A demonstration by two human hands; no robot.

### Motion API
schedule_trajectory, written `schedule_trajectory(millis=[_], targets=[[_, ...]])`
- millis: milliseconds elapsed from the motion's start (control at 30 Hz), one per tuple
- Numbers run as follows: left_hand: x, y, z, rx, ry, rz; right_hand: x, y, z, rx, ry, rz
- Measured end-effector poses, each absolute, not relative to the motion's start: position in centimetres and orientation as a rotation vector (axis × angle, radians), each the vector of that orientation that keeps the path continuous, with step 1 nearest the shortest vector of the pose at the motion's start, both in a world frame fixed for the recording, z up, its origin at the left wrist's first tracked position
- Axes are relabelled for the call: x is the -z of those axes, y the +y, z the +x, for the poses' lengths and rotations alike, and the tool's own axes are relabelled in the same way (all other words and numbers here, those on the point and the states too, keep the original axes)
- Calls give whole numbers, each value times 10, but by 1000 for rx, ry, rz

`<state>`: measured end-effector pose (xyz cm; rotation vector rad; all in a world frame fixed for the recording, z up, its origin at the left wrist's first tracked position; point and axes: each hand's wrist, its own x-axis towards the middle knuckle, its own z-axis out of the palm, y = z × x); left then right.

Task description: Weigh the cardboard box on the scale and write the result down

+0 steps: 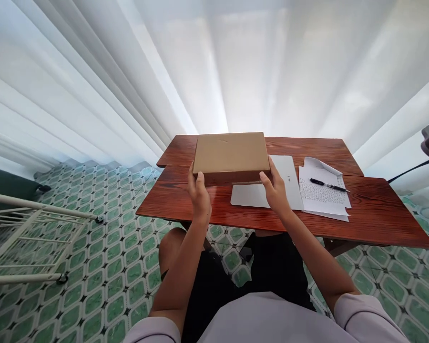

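Note:
A closed brown cardboard box [231, 151] is held level between my two hands, over the wooden table. My left hand [199, 194] grips its left end, thumb on the near face. At the right end, my right hand [276, 189] holds it the same way, with the thumb at the near corner. Partly beneath the box and to its right lies a flat light-grey laptop-like slab [286, 183] with small dark marks on it. The fingertips behind the box are partly hidden.
On the red-brown table [379, 205], handwritten paper sheets [323, 197] lie to the right with a black pen [329, 185] across them. White curtains [243, 66] hang behind. A white metal rack [39, 238] on casters stands at the left on the green tiled floor [117, 267].

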<state>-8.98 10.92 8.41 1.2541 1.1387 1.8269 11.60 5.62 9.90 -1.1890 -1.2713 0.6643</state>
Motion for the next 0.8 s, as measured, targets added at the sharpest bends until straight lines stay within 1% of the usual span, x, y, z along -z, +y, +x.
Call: schedule_trajectory(millis=[133, 333, 700, 800], targets=[[-81, 113, -54, -1754, 1054, 1260, -97, 48, 150, -532, -1238, -1291], [-73, 110, -14, -1589, 1035, 1304, -88, 36, 189, -428, -1146, -1366], [-68, 89, 12, -1367, 1101, 1395, -71, 20, 216, -449, -1044, -1401], [-66, 86, 12, -1379, 1110, 1390, -68, 20, 217, -461, -1045, -1405]])
